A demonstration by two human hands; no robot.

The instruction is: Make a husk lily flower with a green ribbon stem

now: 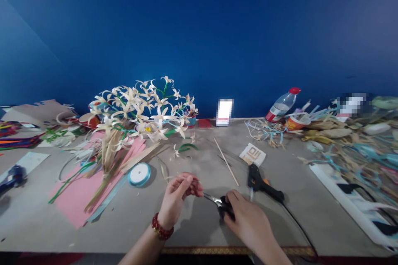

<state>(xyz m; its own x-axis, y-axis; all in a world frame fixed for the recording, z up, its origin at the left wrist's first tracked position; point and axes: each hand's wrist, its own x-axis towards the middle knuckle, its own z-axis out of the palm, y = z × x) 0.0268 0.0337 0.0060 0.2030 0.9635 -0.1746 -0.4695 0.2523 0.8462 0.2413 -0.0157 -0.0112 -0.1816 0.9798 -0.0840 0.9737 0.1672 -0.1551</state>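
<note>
My left hand (178, 198) is closed in a pinch near the table's front edge, holding something small that I cannot make out. A red bead bracelet (161, 228) circles that wrist. My right hand (247, 219) grips the black handles of a pair of scissors (217, 202), whose metal blades point left toward the left fingers. A black hot glue gun (263, 183) lies just beyond my right hand, its cord (298, 227) running to the front edge. A thin wooden stick (226, 161) lies diagonally behind the hands.
A bunch of pale handmade flowers (139, 109) rests on pink paper (77, 192) at the left, beside a blue ribbon roll (139, 174). A plastic bottle (282, 104), a cup (295, 122) and tangled strips (342, 140) crowd the right. A power strip (351, 201) lies at the right front.
</note>
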